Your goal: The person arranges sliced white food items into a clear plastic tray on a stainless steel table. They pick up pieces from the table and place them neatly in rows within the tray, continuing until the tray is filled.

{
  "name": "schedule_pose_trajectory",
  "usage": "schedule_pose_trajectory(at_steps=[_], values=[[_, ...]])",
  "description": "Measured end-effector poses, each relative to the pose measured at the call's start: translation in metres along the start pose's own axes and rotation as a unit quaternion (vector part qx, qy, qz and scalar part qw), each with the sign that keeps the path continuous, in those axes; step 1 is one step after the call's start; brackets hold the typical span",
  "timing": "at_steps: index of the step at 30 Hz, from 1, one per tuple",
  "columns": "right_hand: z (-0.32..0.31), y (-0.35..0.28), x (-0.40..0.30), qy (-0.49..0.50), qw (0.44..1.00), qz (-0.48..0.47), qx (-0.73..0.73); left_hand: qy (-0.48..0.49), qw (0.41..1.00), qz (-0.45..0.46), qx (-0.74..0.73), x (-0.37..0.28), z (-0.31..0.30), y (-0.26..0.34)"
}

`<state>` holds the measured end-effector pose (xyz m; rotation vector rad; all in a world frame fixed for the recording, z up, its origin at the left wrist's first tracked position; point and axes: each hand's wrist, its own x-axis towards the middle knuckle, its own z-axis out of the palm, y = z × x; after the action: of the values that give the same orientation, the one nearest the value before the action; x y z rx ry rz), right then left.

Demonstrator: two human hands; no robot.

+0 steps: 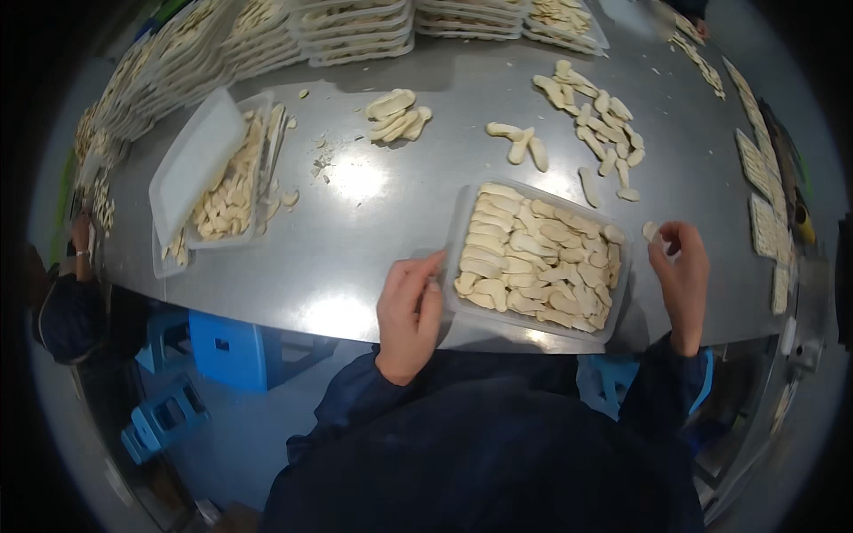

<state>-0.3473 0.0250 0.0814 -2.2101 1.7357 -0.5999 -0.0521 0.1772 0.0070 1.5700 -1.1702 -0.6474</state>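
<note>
A clear plastic tray (455, 308) stands near the table's front edge. Pale slices (526, 246), which look like cut mushroom, fill it, with a neat column down its left side and overlapping rows elsewhere. Beside the tray's left rim is my left hand (408, 316), its fingers bent and thumb apart, with nothing seen in it. The fingertips are at the rim; contact cannot be made out. Just right of the tray, my right hand (685, 283) pinches one small slice (650, 231) between thumb and fingers, above the tabletop.
Loose slices (603, 126) lie beyond the tray on the metal table (320, 260). A tub of slices (226, 210) sits left under a tilted white lid (196, 150). Filled trays (356, 33) are stacked behind. At far left is another person's hand (81, 236). Blue stools (230, 350) stand below.
</note>
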Motion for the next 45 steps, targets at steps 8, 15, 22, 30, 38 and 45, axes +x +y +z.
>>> schedule_pose_trajectory(at_steps=[8,15,22,30,38,45], values=[[0.066,-0.108,-0.043,-0.161,0.967,-0.140,0.138,-0.002,0.999,0.041,0.009,-0.001,0.005,-0.006],[0.096,-0.130,-0.053,-0.137,0.965,-0.191,0.113,0.013,0.999,0.038,-0.018,-0.004,0.002,-0.008],[0.086,-0.130,-0.049,-0.122,0.969,-0.188,0.106,0.007,0.999,0.047,0.001,-0.002,0.000,-0.006],[0.038,0.014,0.052,0.075,0.993,-0.057,-0.065,-0.003,0.998,0.064,0.009,-0.002,0.004,-0.005],[0.052,0.053,0.090,-0.026,0.998,0.007,-0.061,0.010,0.998,0.056,0.009,-0.006,0.000,-0.006],[0.068,0.033,0.098,-0.023,0.994,-0.006,-0.111,0.017,0.999,0.033,0.008,-0.005,0.002,0.003]])
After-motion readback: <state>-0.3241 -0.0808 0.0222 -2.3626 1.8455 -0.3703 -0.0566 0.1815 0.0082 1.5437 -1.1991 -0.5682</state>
